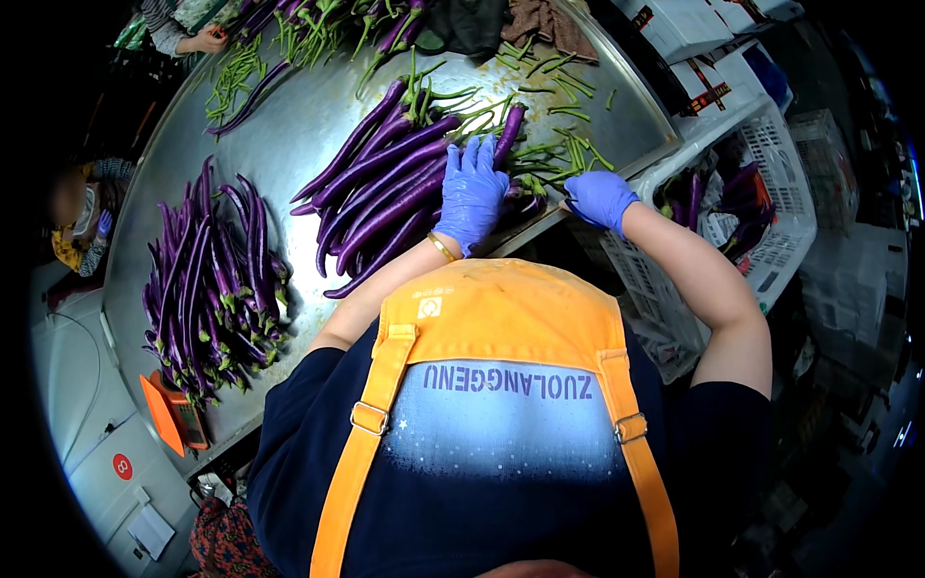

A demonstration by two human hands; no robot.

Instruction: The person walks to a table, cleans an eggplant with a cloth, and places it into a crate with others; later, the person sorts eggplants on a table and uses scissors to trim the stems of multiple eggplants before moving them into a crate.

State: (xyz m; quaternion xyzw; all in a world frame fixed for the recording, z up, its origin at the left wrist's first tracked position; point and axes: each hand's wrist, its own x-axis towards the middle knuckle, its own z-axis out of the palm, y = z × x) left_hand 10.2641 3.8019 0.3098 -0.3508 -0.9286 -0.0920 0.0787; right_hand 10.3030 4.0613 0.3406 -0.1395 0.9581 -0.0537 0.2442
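My left hand [473, 191], in a blue-violet glove, lies palm down over a heap of long purple eggplants [390, 177]. Its fingers are extended across them, and what lies under the palm is hidden. Green stems of this heap point away from me and to the right. At the table's near edge, my right hand [600, 199] is curled in a matching glove around a thin dark object [576, 210], mostly covered by the fingers. Loose green stem pieces [578, 153] are scattered just beyond it. A second pile of eggplants [209, 289] sits to the left.
The metal table [289, 108] has a raised rim. A white plastic crate [784, 195] holding eggplants stands right. An orange device [173, 415] is at the near left corner. More eggplants [325, 29] and dark cloth [462, 25] lie far across; co-workers [206, 40] are at the left side.
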